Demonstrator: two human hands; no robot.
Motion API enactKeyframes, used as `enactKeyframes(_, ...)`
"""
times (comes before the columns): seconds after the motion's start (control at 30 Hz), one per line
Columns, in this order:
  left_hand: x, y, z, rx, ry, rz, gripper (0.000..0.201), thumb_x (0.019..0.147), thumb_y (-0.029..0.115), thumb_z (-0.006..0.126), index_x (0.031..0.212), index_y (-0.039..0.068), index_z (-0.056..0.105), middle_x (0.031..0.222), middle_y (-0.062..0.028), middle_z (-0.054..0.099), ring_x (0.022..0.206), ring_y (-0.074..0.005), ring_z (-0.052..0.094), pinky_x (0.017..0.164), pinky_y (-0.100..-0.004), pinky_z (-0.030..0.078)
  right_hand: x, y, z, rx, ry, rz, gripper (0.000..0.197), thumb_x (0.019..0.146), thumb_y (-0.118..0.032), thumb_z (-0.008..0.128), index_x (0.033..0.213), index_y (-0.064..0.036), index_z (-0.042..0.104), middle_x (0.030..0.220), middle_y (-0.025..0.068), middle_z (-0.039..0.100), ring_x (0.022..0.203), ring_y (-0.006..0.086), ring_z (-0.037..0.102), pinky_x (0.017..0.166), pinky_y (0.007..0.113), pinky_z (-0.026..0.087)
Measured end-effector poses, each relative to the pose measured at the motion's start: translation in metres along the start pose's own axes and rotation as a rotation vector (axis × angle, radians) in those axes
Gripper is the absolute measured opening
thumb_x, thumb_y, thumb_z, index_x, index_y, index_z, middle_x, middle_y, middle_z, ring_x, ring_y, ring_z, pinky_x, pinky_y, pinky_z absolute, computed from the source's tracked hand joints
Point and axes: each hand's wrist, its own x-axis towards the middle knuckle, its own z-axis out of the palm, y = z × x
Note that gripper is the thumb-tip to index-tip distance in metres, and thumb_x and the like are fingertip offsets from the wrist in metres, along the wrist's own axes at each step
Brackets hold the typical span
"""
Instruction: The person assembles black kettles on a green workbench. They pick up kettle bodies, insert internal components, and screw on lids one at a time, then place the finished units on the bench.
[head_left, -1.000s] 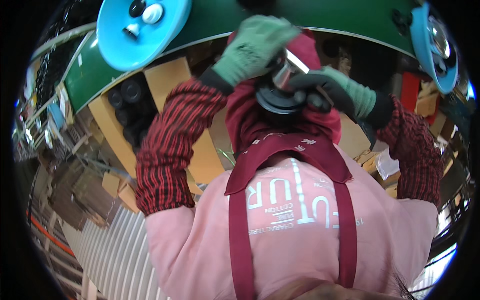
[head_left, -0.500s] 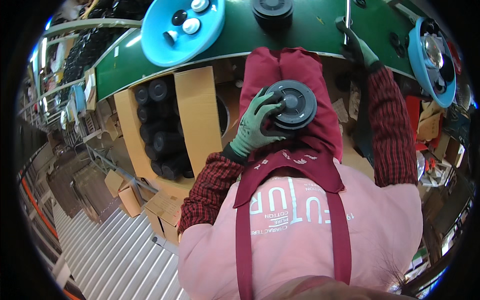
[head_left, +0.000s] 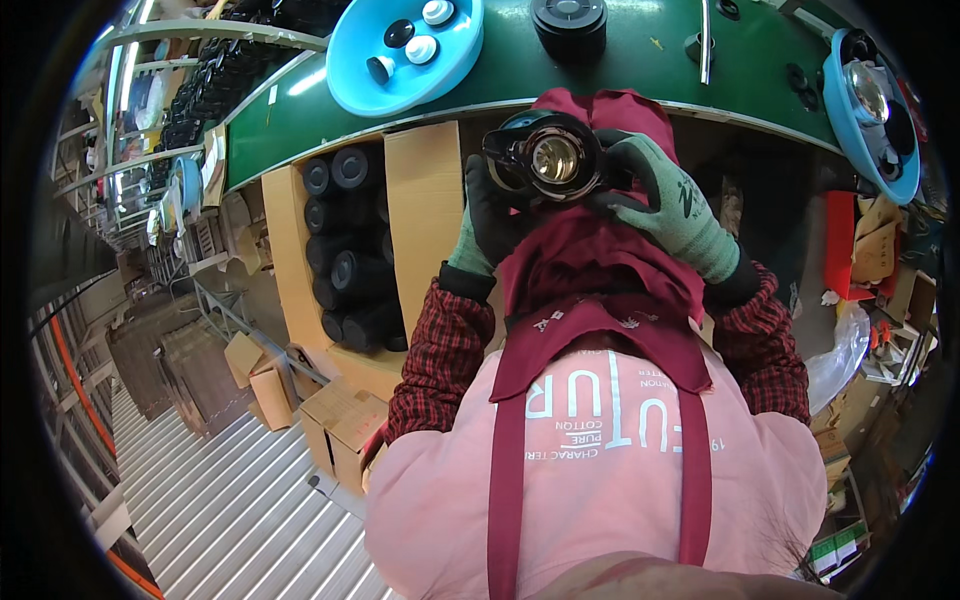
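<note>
Steadying the black vessel (head_left: 554,162) just off the near edge of the green table (head_left: 640,75) needs even pressure from left hand (head_left: 488,215) and right hand (head_left: 665,200), fingers half-curled around its sides

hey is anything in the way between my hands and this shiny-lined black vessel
Nothing visible but the gloves: the left hand touches the left side of the black vessel, and the right hand touches its right side.

Glossy green worktable (head_left: 630,70) across the top, ribbed pale floor (head_left: 220,490) lower left, metal rails (head_left: 200,29) upper left
</note>
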Motion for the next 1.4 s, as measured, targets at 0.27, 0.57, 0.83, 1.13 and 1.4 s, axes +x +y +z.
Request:
enactKeyframes(0.27,-0.033,-0.005,0.005,0.918,-0.018,0.551,0.084,0.083,0.009,0.091,0.148,0.000,0.038,0.141,-0.0175,0.057,0.128,-0.0279,0.063,0.101,-0.0420,0.058,0.003,-0.009,0.016,-0.134,-0.021,-0.012,0.063,0.088,-0.018,0.085,0.141,-0.0003,0.056,0.133,0.0142,0.061,0.116,0.0296,0.066,0.101,0.038,0.053)
enactKeyframes(0.57,-0.033,0.018,0.010,1.144,-0.083,0.612,0.088,0.083,0.009,0.091,0.152,0.001,0.036,0.142,-0.0170,0.058,0.130,-0.0296,0.062,0.103,-0.0437,0.057,0.006,0.009,0.015,-0.213,-0.081,-0.043,0.069,0.079,-0.018,0.089,0.138,-0.0001,0.059,0.143,0.0171,0.059,0.120,0.0372,0.065,0.097,0.042,0.055)
enactKeyframes(0.83,-0.036,0.042,0.029,1.002,0.195,0.338,0.076,0.092,0.014,0.085,0.152,-0.001,0.040,0.130,-0.0136,0.064,0.116,-0.0225,0.066,0.096,-0.0365,0.058,0.004,0.005,0.013,-0.206,-0.060,-0.020,0.060,0.073,-0.015,0.089,0.125,0.0003,0.064,0.148,0.0184,0.060,0.119,0.0407,0.065,0.095,0.044,0.055)
enactKeyframes(1.13,-0.086,0.119,0.085,0.756,0.253,0.628,0.041,0.109,0.011,0.062,0.147,-0.004,0.055,0.132,-0.0117,0.067,0.115,-0.0171,0.066,0.100,-0.0321,0.053,-0.008,-0.084,-0.034,-0.234,-0.161,-0.021,0.049,0.064,-0.029,0.095,0.092,-0.0049,0.063,0.139,0.0247,0.065,0.094,0.0441,0.070,0.078,0.044,0.057)
enactKeyframes(1.4,-0.072,0.133,0.104,1.184,0.063,0.745,0.036,0.085,-0.006,0.079,0.120,0.002,0.076,0.131,-0.0159,0.068,0.121,-0.0271,0.067,0.104,-0.0365,0.053,-0.012,-0.046,-0.018,-0.363,-0.136,0.047,0.056,0.073,-0.037,0.091,0.111,-0.0044,0.069,0.131,0.0166,0.068,0.099,0.0412,0.071,0.080,0.046,0.057)
